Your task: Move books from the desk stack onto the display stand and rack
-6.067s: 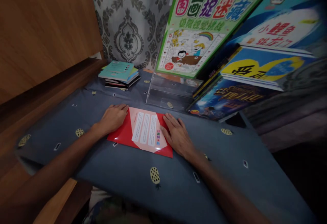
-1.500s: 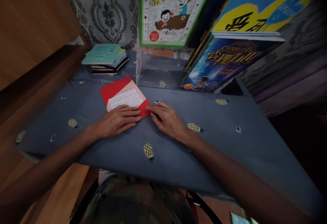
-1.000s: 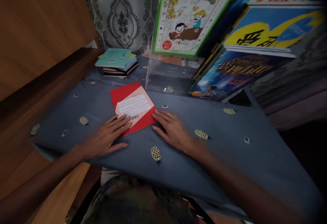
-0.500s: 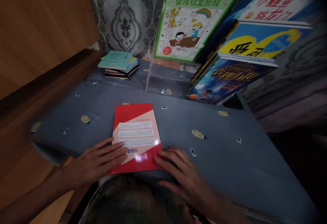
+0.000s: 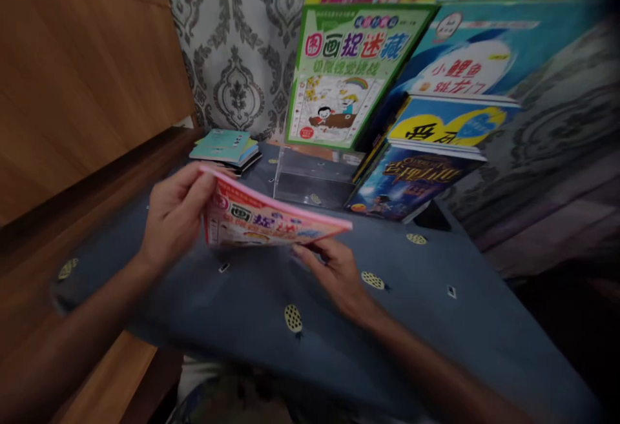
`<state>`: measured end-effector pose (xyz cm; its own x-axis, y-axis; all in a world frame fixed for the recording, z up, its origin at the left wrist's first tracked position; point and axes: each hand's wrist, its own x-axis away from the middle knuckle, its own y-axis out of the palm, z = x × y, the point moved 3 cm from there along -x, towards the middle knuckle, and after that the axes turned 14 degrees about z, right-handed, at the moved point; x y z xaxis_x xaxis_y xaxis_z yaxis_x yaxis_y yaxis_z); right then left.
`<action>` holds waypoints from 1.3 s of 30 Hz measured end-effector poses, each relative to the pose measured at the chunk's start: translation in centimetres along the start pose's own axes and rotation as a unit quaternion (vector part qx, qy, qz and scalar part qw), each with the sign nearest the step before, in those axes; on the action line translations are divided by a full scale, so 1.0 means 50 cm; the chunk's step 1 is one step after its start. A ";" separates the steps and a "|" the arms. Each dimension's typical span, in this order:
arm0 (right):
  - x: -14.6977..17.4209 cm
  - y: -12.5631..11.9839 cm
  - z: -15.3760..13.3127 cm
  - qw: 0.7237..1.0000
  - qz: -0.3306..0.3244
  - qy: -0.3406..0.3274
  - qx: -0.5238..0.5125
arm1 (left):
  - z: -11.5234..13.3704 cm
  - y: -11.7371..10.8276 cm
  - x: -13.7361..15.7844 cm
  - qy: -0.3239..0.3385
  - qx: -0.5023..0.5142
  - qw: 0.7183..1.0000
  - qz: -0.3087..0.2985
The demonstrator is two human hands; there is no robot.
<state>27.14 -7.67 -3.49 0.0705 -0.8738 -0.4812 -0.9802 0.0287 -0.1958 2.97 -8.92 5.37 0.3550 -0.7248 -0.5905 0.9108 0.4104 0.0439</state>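
A thin red-covered book (image 5: 271, 217) is lifted above the table, tilted so its front cover with coloured Chinese characters faces me and its edge points up. My left hand (image 5: 177, 214) pinches its upper left corner, thumb on the near side. At the lower right edge, my right hand (image 5: 334, 272) grips the book between thumb and fingers. Some fingers of both hands are hidden behind it. Beyond the book stands a clear acrylic rack (image 5: 310, 182) bearing a green-bordered picture book (image 5: 346, 75), whose title characters look alike.
Several small books lie in a stack (image 5: 225, 146) at the back left. More books, among them a dark blue one (image 5: 411, 179), lean in the rack at the right. The table (image 5: 232, 321) wears a blue pineapple-print cloth. A wooden panel (image 5: 87, 62) rises at the left.
The red book lay back cover up under both hands; now it is raised off the table, turned to show its front. Both hands have moved up and away from me. The camera view has tilted up.
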 end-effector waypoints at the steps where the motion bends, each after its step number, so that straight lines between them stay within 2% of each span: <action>1: -0.013 0.006 -0.005 0.999 0.004 0.029 -0.028 | -0.011 0.008 -0.024 -0.022 0.032 0.999 0.007; 3: -0.031 0.017 -0.010 0.992 -0.010 0.091 -0.082 | -0.049 0.017 -0.063 -0.073 0.059 0.996 -0.004; 5: -0.037 0.027 0.000 0.980 -0.026 0.156 -0.118 | -0.110 0.019 -0.084 -0.116 0.044 0.992 -0.022; 7: -0.034 0.037 0.026 0.968 -0.042 0.212 -0.125 | -0.186 0.016 -0.085 -0.138 -0.027 0.989 -0.054; 8: -0.031 0.041 0.043 0.966 -0.050 0.228 -0.111 | -0.224 0.014 -0.080 -0.129 -0.096 0.984 -0.075; 9: -0.028 0.043 0.061 0.968 -0.052 0.231 -0.079 | -0.258 0.012 -0.072 -0.105 -0.179 0.973 -0.101; 11: -0.024 0.041 0.093 0.980 -0.038 0.196 0.025 | -0.311 0.006 -0.054 -0.084 -0.237 0.961 -0.118; 13: -0.021 0.036 0.114 0.982 -0.026 0.137 0.130 | -0.337 0.002 -0.037 -0.055 -0.270 0.953 -0.128; 17: -0.011 0.034 0.127 0.973 -0.049 0.073 0.212 | -0.342 -0.006 -0.015 0.007 -0.309 0.938 -0.156; 21: -0.014 0.044 0.106 0.963 -0.048 -0.016 0.265 | -0.338 -0.010 -0.005 0.058 -0.328 0.924 -0.186; 24: -0.030 0.091 0.081 0.947 -0.097 -0.119 0.283 | -0.335 -0.007 0.003 0.130 -0.354 0.903 -0.206; 27: -0.053 0.170 0.069 0.927 -0.162 -0.192 0.279 | -0.334 -0.004 0.012 0.175 -0.379 0.883 -0.216; 30: -0.074 0.243 0.079 0.912 -0.196 -0.202 0.299 | -0.335 -0.004 0.016 0.196 -0.383 0.876 -0.219; 33: -0.087 0.278 0.097 0.901 -0.213 -0.194 0.325 | -0.337 -0.005 0.014 0.206 -0.383 0.873 -0.220; 36: -0.091 0.263 0.112 0.894 -0.224 -0.177 0.344 | -0.336 -0.004 0.012 0.210 -0.396 0.865 -0.226; 39: -0.093 0.213 0.126 0.891 -0.227 -0.153 0.363 | -0.329 -0.001 0.013 0.207 -0.413 0.857 -0.231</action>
<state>17.52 -0.25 -8.73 0.5851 -0.7056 -0.3996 -0.4677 0.1089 -0.8771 -0.30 -0.29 -8.26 -0.2628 -0.7275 -0.6338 0.4147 0.5080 -0.7550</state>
